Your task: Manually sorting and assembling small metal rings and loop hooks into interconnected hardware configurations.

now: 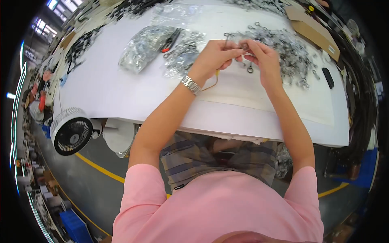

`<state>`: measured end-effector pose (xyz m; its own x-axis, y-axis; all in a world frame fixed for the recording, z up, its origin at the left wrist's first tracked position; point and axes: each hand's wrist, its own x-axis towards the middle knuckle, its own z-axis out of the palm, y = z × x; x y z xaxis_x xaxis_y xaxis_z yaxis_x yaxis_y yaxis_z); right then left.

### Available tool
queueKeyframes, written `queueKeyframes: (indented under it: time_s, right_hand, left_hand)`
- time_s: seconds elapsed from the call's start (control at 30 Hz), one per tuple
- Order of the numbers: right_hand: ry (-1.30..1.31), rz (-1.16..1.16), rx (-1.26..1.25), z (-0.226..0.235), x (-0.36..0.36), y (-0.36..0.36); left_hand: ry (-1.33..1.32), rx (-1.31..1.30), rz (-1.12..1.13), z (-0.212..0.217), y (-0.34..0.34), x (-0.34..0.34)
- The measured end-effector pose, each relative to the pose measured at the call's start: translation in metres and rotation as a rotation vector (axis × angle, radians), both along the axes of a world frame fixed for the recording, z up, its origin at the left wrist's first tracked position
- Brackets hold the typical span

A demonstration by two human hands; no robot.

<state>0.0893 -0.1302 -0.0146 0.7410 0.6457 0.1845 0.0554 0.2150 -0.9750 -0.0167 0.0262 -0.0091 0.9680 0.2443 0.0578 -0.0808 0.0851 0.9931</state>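
Note:
My left hand (pixel 216 58) and my right hand (pixel 265 60) meet over the white table, fingertips pinched together. Between them is a small dark metal ring fitting (pixel 244 46), gripped from both sides and partly covered by the fingers. Another ringed metal piece (pixel 250 70) shows just under my right fingers. Just beyond and to the right of my hands spreads a loose pile of small metal ring fittings (pixel 289 52). A thin yellowish cord (pixel 212 86) lies by my left wrist, partly hidden by the hand.
Left of my hands are a stuffed clear plastic bag (pixel 144 46), a black-and-red cutter (pixel 171 40) and more bagged fittings (pixel 182 54). A cardboard box (pixel 314 34) and a black oblong object (pixel 328 78) sit at right. A fan (pixel 72 131) stands by the table's left front edge.

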Motion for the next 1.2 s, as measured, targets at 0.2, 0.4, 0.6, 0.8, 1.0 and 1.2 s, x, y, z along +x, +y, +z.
queueKeyframes:
  time_s: [0.2, 0.4, 0.6, 0.8, 1.0, 1.2]
  right_hand:
    - [0.045, -0.120, 0.138, 0.016, 0.015, -0.025]
    - [0.052, -0.089, 0.111, 0.014, 0.008, -0.023]
    - [0.105, -0.086, 0.095, 0.002, 0.008, -0.020]
    - [0.078, -0.132, 0.170, 0.004, 0.010, -0.019]
    - [-0.002, -0.193, 0.129, 0.015, 0.013, -0.021]
    - [0.032, 0.087, -0.022, 0.032, 0.015, -0.020]
  left_hand:
    - [-0.014, 0.047, -0.110, 0.007, -0.018, 0.019]
    - [0.002, 0.046, -0.111, 0.007, -0.021, 0.015]
    - [-0.011, 0.027, -0.042, 0.009, -0.019, 0.013]
    - [0.008, 0.082, -0.084, 0.011, -0.020, 0.013]
    - [-0.038, -0.004, -0.012, 0.012, -0.022, 0.021]
    - [-0.015, -0.045, 0.082, 0.013, -0.004, 0.005]
